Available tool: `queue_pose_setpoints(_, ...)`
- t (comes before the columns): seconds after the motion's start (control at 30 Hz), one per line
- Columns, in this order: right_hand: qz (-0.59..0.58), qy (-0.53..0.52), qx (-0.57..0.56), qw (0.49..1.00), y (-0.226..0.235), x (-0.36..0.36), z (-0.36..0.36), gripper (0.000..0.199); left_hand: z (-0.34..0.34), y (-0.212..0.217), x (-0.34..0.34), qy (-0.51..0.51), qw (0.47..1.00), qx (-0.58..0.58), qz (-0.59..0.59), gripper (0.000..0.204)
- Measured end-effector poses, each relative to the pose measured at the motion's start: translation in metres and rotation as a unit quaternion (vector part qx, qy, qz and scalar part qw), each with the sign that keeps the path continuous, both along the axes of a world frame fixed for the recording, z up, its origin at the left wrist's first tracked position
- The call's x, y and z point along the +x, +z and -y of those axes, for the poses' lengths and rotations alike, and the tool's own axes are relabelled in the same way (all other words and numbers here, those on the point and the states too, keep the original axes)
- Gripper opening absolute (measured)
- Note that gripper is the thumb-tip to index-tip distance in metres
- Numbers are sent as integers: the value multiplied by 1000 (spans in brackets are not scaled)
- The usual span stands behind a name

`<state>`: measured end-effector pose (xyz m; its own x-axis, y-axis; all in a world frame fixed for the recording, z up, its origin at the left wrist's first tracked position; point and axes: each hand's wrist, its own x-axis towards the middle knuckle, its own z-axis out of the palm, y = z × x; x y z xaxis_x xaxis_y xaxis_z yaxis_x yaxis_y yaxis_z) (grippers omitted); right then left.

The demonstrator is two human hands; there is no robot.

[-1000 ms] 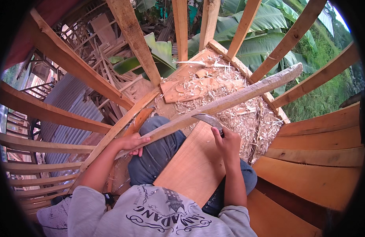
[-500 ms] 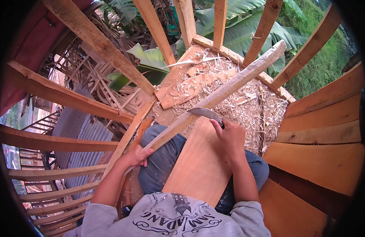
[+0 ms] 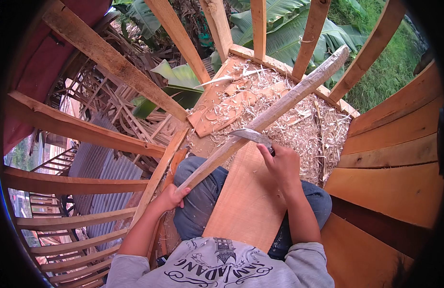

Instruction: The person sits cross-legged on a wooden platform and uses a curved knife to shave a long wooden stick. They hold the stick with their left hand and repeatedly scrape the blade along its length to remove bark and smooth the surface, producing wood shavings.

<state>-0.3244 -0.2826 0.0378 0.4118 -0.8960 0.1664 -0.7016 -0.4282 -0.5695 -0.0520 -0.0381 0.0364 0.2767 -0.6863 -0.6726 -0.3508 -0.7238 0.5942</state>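
Observation:
A long, rough-hewn wooden pole (image 3: 289, 98) slants across in front of me, from the lower left to the upper right. My left hand (image 3: 175, 197) is closed round its near end, beside my left knee. In my right hand (image 3: 283, 165) is the handle of a knife (image 3: 250, 135) with a curved blade. The blade lies across the pole's middle and seems to touch it; the fingers partly hide the handle. Under the pole and between my legs, a flat wooden board (image 3: 246, 201) lies across my lap.
Curled wood shavings (image 3: 303, 139) cover the floor ahead, with a flat wood offcut (image 3: 226, 115) among them. Upright slats (image 3: 111, 57) fence the left and far sides. A plank wall (image 3: 385, 189) stands on the right. Banana leaves (image 3: 284, 38) hang beyond the slats.
The whole view has shifted slightly. My left hand and the pole's near end sit a little lower and further right. The knife stays across the pole's middle, still in my right hand.

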Motion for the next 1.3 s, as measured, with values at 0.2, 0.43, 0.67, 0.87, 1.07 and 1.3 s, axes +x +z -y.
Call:
queue_pose_setpoints(0.2, -22, 22, -15, 999, -6, 9, 1, 57, 2, 9, -10, 15, 999, 16, 29, 65)
queue_pose_setpoints(0.43, -23, 0, -38, 999, -10, 8, 9, 59, -2, 6, -9, 20, 999, 2, 26, 63)
queue_pose_setpoints(0.67, 72, -241, 78, 965, -4, -62, 68, 60, 3, 3, -7, 13, 1000, 2, -1, 64)
queue_pose_setpoints(0.87, 26, 0, -51, 998, -6, 2, 2, 56, 0, -3, 1, 9, 1000, 2, -27, 67)
queue_pose_setpoints(1.07, -18, 11, -35, 999, -12, 10, 11, 58, 4, 2, 6, -21, 998, 49, -34, 71)
queue_pose_setpoints(1.3, -38, -21, -50, 998, -10, 6, 19, 59, 11, 12, 0, -9, 996, 73, -47, 72)
